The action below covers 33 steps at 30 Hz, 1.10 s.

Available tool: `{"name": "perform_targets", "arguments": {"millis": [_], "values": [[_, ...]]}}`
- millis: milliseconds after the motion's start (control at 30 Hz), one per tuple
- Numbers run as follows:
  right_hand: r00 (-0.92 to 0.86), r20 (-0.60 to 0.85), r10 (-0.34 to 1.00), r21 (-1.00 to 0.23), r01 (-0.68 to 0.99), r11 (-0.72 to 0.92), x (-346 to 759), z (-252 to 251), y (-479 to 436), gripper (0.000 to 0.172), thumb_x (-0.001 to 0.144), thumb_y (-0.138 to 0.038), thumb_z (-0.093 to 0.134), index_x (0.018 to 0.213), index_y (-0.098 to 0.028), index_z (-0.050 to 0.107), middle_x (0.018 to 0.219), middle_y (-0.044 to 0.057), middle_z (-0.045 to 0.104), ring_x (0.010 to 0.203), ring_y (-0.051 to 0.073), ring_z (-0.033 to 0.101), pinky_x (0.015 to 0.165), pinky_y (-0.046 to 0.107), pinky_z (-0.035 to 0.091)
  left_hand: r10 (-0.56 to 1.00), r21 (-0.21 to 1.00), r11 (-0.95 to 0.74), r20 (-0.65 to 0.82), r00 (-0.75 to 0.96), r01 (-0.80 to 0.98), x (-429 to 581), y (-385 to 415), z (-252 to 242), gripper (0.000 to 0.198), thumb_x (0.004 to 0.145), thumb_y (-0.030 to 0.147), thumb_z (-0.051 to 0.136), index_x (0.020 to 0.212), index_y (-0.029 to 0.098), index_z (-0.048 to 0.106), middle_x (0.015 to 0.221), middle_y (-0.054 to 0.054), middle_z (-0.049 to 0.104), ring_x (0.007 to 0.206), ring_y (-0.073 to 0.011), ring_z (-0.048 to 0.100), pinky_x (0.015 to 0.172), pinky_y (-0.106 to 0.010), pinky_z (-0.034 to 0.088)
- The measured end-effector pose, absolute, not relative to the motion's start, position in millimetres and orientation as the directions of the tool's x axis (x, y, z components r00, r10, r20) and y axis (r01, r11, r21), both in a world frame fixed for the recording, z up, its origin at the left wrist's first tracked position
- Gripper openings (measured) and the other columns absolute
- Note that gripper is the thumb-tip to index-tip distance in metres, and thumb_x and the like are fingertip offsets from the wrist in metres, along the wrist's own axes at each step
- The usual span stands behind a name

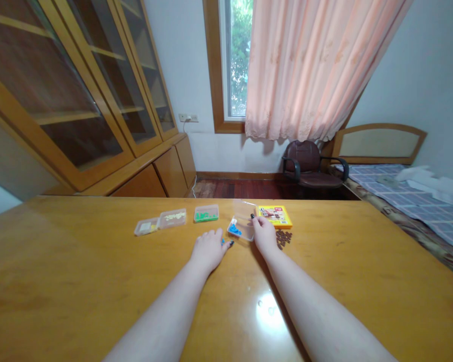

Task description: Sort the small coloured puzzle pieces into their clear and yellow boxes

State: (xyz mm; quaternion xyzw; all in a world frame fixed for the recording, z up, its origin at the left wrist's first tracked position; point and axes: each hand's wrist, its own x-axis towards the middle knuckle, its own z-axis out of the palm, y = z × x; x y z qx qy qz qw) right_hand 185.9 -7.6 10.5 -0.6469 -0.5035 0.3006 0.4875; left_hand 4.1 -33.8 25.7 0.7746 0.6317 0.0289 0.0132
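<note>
My right hand [265, 236] grips the right side of a clear plastic box [247, 232] with its lid raised at the back. Inside the box, a small pile of blue pieces [234, 230] lies toward the left, beside a small white item. My left hand [208, 250] rests low on the table to the left of the box, thumb apart from the fingers. A few loose blue bits [223, 242] show between its thumb and fingers; the palm side is hidden. Brown pieces [284, 238] lie in a heap just right of my right hand.
A yellow box [275, 216] with a printed top lies behind the brown heap. To the left are a clear box of green pieces [206, 214] and an opened clear box with pale pieces [172, 217]. Beyond the wooden table [98, 281] stands a dark red armchair [305, 163].
</note>
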Motion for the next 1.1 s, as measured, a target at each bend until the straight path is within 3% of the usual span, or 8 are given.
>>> {"name": "perform_targets", "arguments": {"millis": [167, 500, 667, 767, 867, 1000, 1100], "values": [[0.298, 0.111, 0.948, -0.934, 0.358, -0.003, 185, 8, -7, 0.032, 0.078, -0.042, 0.042, 0.071, -0.018, 0.063, 0.073, 0.003, 0.066, 0.069, 0.018, 0.056, 0.064, 0.025, 0.037, 0.974, 0.020, -0.227, -0.001, 0.227, 0.974, 7, -32, 25, 0.027, 0.088, 0.036, 0.038, 0.094, 0.018, 0.057, 0.090, -0.010, 0.062, 0.086, -0.0270, 0.060, 0.072, -0.038, 0.045], [0.294, 0.121, 0.948, -0.926, 0.378, 0.001, 185, 8, -7, 0.035, 0.079, -0.044, 0.043, 0.069, -0.018, 0.063, 0.070, 0.002, 0.065, 0.066, 0.018, 0.054, 0.061, 0.025, 0.036, 0.986, 0.017, -0.157, -0.053, 0.157, 0.988, 8, -26, 26, 0.031, 0.090, 0.024, 0.030, 0.092, 0.015, 0.060, 0.091, -0.012, 0.064, 0.089, -0.0247, 0.061, 0.074, -0.036, 0.044], [0.221, 0.167, 0.961, -0.916, 0.394, 0.069, 180, 7, -9, 0.032, 0.079, -0.041, 0.044, 0.068, -0.017, 0.062, 0.065, 0.001, 0.062, 0.063, 0.016, 0.052, 0.061, 0.024, 0.035, 0.988, 0.098, -0.100, 0.131, 0.087, 0.990, 3, -23, 31, 0.030, 0.090, 0.023, 0.029, 0.084, 0.016, 0.058, 0.083, -0.009, 0.063, 0.080, -0.0212, 0.061, 0.070, -0.032, 0.042], [0.124, 0.191, 0.974, -0.908, 0.398, 0.127, 174, 7, -12, 0.032, 0.079, -0.042, 0.045, 0.066, -0.017, 0.060, 0.064, 0.001, 0.061, 0.062, 0.016, 0.052, 0.059, 0.024, 0.034, 0.951, 0.189, -0.207, 0.267, 0.153, 0.960, 2, -26, 35, 0.028, 0.091, 0.025, 0.031, 0.081, 0.017, 0.056, 0.081, -0.006, 0.061, 0.081, -0.0192, 0.058, 0.072, -0.029, 0.042], [0.075, 0.190, 0.979, -0.911, 0.384, 0.148, 172, 7, -12, 0.032, 0.079, -0.043, 0.046, 0.066, -0.018, 0.060, 0.063, 0.000, 0.060, 0.061, 0.015, 0.052, 0.058, 0.023, 0.034, 0.913, 0.279, -0.337, 0.330, 0.240, 0.899, 2, -28, 36, 0.023, 0.091, 0.026, 0.035, 0.092, 0.019, 0.056, 0.090, -0.006, 0.062, 0.089, -0.0185, 0.056, 0.078, -0.029, 0.042], [0.205, 0.161, 0.965, -0.935, 0.346, 0.082, 178, 8, -10, 0.033, 0.078, -0.043, 0.045, 0.067, -0.017, 0.062, 0.067, 0.002, 0.064, 0.065, 0.017, 0.054, 0.061, 0.025, 0.036, 0.933, 0.336, -0.245, 0.336, 0.127, 0.909, 0, -25, 32, 0.023, 0.089, 0.023, 0.037, 0.105, 0.018, 0.053, 0.104, -0.007, 0.060, 0.094, -0.0189, 0.056, 0.081, -0.030, 0.042], [0.324, 0.104, 0.940, -0.961, 0.275, 0.012, 185, 10, -7, 0.032, 0.077, -0.042, 0.044, 0.072, -0.017, 0.064, 0.075, 0.004, 0.068, 0.072, 0.020, 0.058, 0.066, 0.026, 0.039, 0.966, 0.272, -0.128, 0.251, 0.058, 0.954, -1, -23, 28, 0.022, 0.087, 0.022, 0.040, 0.101, 0.019, 0.057, 0.103, -0.008, 0.061, 0.096, -0.0215, 0.056, 0.083, -0.032, 0.043]]}}
